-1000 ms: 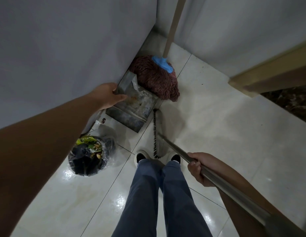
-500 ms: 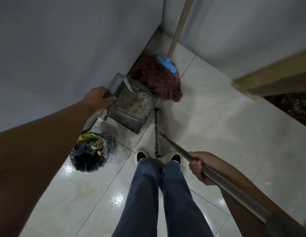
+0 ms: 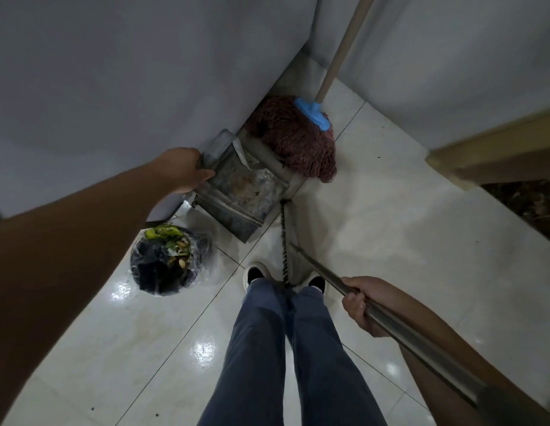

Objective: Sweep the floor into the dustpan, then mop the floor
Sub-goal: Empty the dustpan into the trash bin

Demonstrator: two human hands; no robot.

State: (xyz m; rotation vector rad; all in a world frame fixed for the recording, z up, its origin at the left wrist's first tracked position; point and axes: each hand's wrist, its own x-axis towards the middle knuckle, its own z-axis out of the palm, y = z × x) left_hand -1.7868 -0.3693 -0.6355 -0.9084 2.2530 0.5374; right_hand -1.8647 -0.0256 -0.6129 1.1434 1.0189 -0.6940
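The left hand [image 3: 187, 169] has its grip on the upper edge of the metal dustpan [image 3: 243, 192], fingers curled over the rim beside its stubby handle. The right hand [image 3: 364, 304] is wrapped tight around the metal broom handle [image 3: 399, 329], which slants down to the broom head [image 3: 286, 241] standing on the tiled floor [image 3: 406, 235] just ahead of the person's shoes. The dustpan sits tilted in the corner by the grey wall [image 3: 129, 72], its mouth facing the shoes, stained and dusty inside. Right behind it a reddish string mop [image 3: 295, 139] with a blue collar rests on the floor, its wooden pole leaning into the corner. A small bin [image 3: 167, 261] lined with plastic and holding scraps stands just left of the dustpan.
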